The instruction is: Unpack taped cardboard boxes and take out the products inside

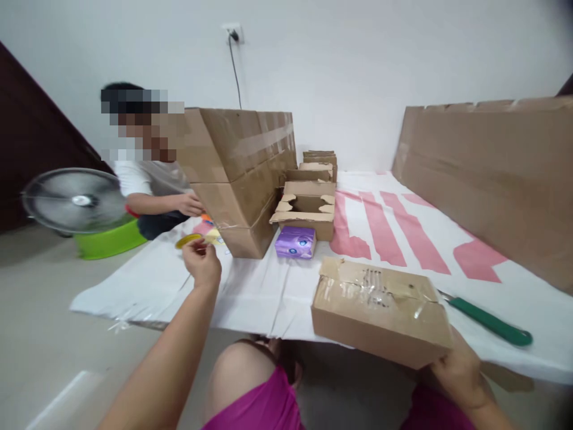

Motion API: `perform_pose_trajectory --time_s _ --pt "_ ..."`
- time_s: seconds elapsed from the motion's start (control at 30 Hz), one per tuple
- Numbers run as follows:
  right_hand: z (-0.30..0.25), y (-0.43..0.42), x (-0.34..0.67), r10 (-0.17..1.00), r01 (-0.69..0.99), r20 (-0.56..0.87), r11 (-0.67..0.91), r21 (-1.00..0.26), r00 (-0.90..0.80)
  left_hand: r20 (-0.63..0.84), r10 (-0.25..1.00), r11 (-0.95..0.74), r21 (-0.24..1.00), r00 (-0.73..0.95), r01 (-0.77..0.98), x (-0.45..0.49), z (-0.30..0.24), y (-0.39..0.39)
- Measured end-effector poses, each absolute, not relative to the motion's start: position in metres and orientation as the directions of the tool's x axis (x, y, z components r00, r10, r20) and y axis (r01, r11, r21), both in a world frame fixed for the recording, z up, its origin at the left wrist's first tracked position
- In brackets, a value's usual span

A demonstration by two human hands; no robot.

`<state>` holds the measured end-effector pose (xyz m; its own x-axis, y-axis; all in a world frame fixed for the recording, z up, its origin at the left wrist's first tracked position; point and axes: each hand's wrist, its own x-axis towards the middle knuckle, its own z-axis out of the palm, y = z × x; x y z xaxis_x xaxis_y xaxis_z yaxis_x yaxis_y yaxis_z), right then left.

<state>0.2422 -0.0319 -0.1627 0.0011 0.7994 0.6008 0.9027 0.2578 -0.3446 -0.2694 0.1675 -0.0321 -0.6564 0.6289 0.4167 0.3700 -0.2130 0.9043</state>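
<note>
A taped cardboard box (380,310) with dark marks on its top sits tilted at the front edge of the white-covered table. My right hand (461,367) grips its near right corner. My left hand (202,260) is raised over the left part of the table, its fingers curled together; whatever may be in them is hidden. Just beyond those fingers is a round yellow item (188,240), partly covered by the hand. Right of the box lies a green-handled knife (492,322), its blade mostly hidden behind the box. A purple tissue pack (295,243) lies farther back.
Stacked cardboard boxes (242,173) form a wall at centre left. Opened boxes (307,206) run back beside them. A large cardboard box (487,179) stands at right. Another person (154,185) sits at left, a hand near an orange item, beside a fan (80,200).
</note>
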Motion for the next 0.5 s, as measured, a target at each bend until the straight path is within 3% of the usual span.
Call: perform_pose_trajectory --time_s 0.07,0.13,0.2,0.27,0.3,0.37,0.5 --pt "-0.159 -0.032 0.238 0.803 0.92 0.595 0.231 -0.315 0.002 0.445 0.634 -0.274 0.894 -0.633 0.354 -0.249 -0.032 0.151" --pt "-0.159 -0.032 0.237 0.792 0.933 0.611 0.221 -0.285 -0.001 0.518 0.701 -0.384 0.854 -0.491 0.352 -0.222 -0.027 0.129" --pt "-0.161 -0.031 0.236 0.761 0.939 0.649 0.231 -0.254 -0.012 0.653 0.741 -0.574 0.737 -0.155 0.357 -0.191 -0.018 0.108" --pt "-0.162 -0.03 0.235 0.728 0.941 0.685 0.248 -0.231 -0.024 0.708 0.687 -0.716 0.621 0.165 0.317 -0.161 -0.007 0.091" --pt "-0.162 -0.029 0.235 0.715 0.941 0.698 0.256 -0.222 -0.03 0.713 0.656 -0.753 0.598 0.247 0.275 -0.147 -0.003 0.086" --pt "-0.161 -0.029 0.234 0.707 0.941 0.706 0.263 -0.212 -0.039 0.703 0.655 -0.754 0.632 0.278 0.178 -0.125 0.0 0.083" --pt "-0.158 -0.03 0.23 0.729 0.942 0.685 0.242 -0.231 -0.02 0.577 0.778 -0.592 0.806 0.25 -0.017 -0.102 -0.016 0.092"
